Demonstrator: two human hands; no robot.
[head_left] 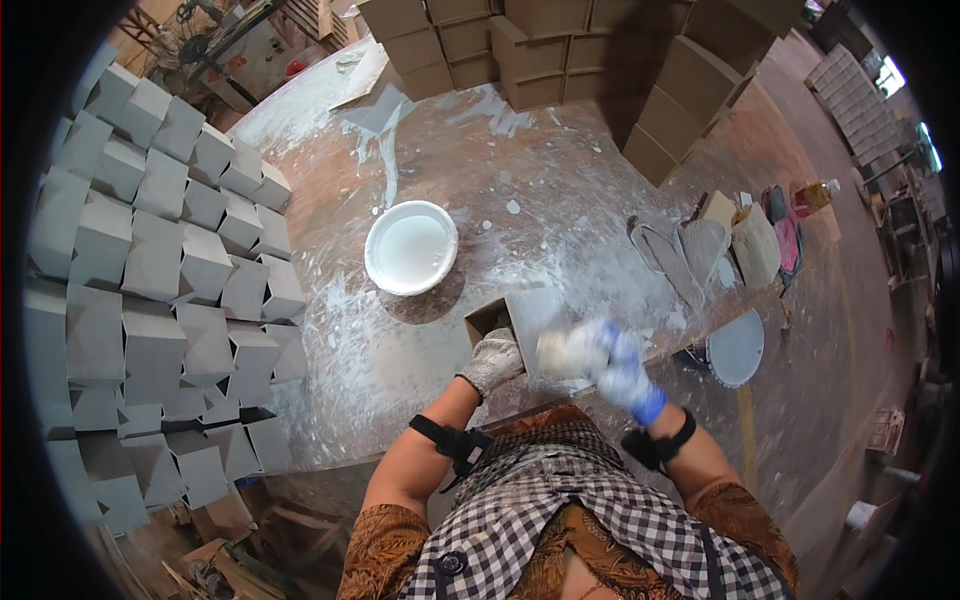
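Note:
My left hand [493, 362], in a knitted whitish glove, grips a small open box [537, 312] at the table's near side. Its fingers reach into the box's dark opening and are partly hidden there. The box's upper face is coated pale grey-white, while the inside is brown. My right hand [620, 370], in a white and blue glove, is closed round a cream-coloured pad-like thing [566, 350] against or just over the coated face. Motion blurs both, so its exact kind and contact are unclear. Beyond the box stands a round white tub [411, 248] of white liquid.
Stacked whitened boxes [155, 270] wall the left side; plain brown boxes [545, 50] line the back. On the right lie worn grey gloves [690, 250], a pink item [789, 240] and a bottle of yellow liquid [815, 196]. A round pale lid [735, 348] sits beyond the table edge.

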